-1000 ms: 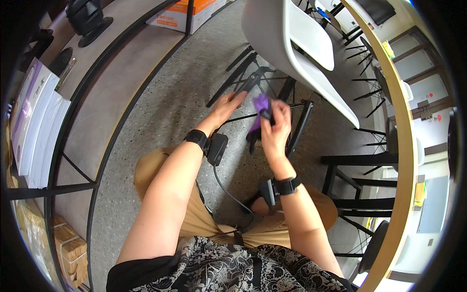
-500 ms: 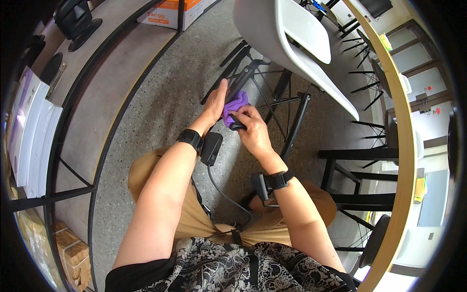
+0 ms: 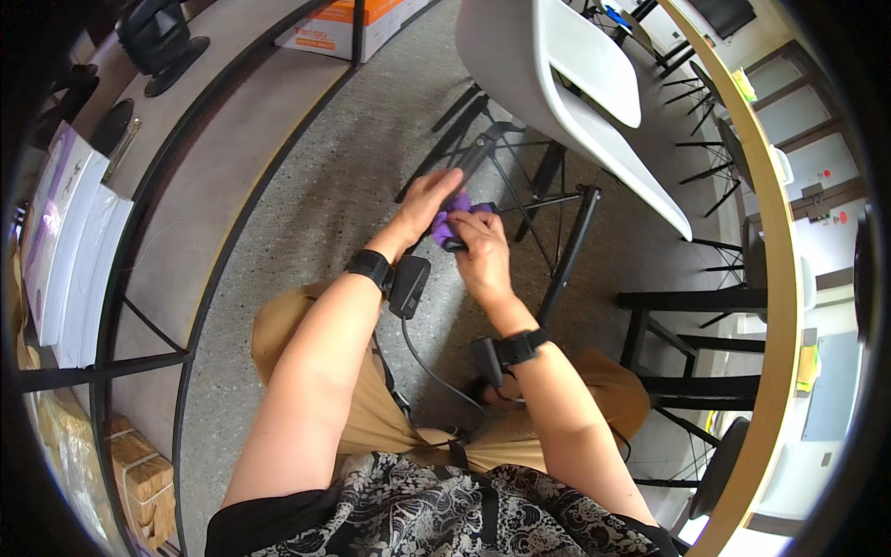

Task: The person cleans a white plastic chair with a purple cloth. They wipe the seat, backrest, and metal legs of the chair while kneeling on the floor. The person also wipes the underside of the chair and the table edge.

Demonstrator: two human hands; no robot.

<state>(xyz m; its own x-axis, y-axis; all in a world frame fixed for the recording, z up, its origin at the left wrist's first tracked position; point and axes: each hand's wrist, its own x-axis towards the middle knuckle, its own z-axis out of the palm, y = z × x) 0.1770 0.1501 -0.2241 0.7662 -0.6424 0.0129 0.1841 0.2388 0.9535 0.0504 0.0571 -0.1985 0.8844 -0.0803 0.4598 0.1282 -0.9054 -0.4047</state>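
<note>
A white chair [image 3: 603, 139] with a moulded seat stands tilted in front of me. Its dark legs and thin wire braces are turned toward me. My left hand [image 3: 425, 210] is closed around the nearest black chair leg [image 3: 479, 160], partly hiding it. Bunched against the lower part of this leg is a purple cloth [image 3: 444, 228]. My right hand [image 3: 483, 245] pinches the cloth around the leg, just right of my left hand. Another chair leg [image 3: 574, 243] reaches down to the right, apart from both hands.
Left of me runs a grey shelf [image 3: 232, 130] with a black frame, carrying white paper stacks [image 3: 79, 251]. An orange and white box [image 3: 325, 32] sits at its far end. A wood-edged table [image 3: 784, 278] and black stool legs [image 3: 696, 385] are on the right.
My left hand has shifted slightly up the leg, its fingers now lying over it. The right hand has turned a little, and the cloth is bunched more tightly. The whole view has shifted slightly.
</note>
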